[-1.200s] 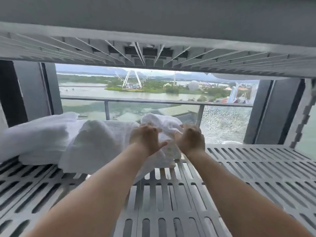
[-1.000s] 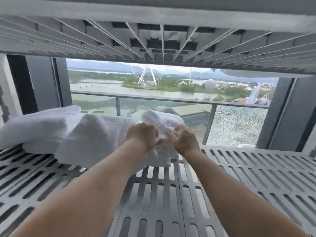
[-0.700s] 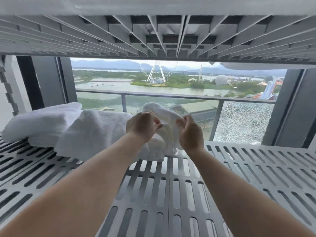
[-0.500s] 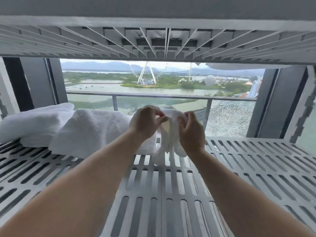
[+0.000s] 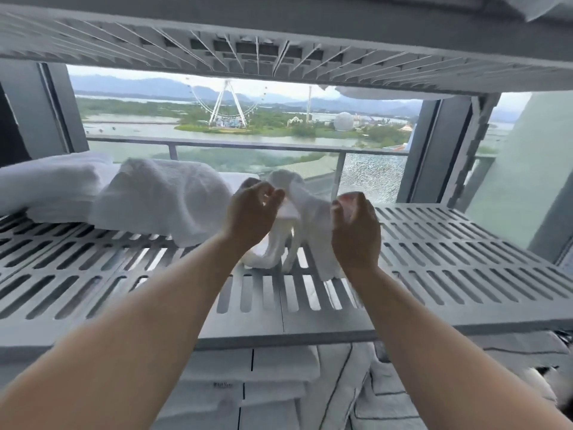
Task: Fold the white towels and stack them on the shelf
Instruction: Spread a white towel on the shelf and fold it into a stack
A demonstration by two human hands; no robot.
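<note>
A small white towel [image 5: 305,212] hangs crumpled between my two hands, its lower end touching the grey slatted shelf [image 5: 449,262]. My left hand [image 5: 251,215] pinches one upper edge of it. My right hand [image 5: 356,228] holds the other side with curled fingers. To the left, a bigger white towel [image 5: 161,197] lies bunched on the shelf, and another white towel [image 5: 49,184] lies further left.
A second slatted shelf [image 5: 279,35] sits close overhead. Below the front edge, folded white towels [image 5: 248,386] are stacked on a lower level. Behind the shelf is a window with a balcony rail [image 5: 248,145]. The shelf's right half holds nothing.
My hands lifted the small towel off the bunched pile and drew it toward me and to the right. They have moved apart, spreading it.
</note>
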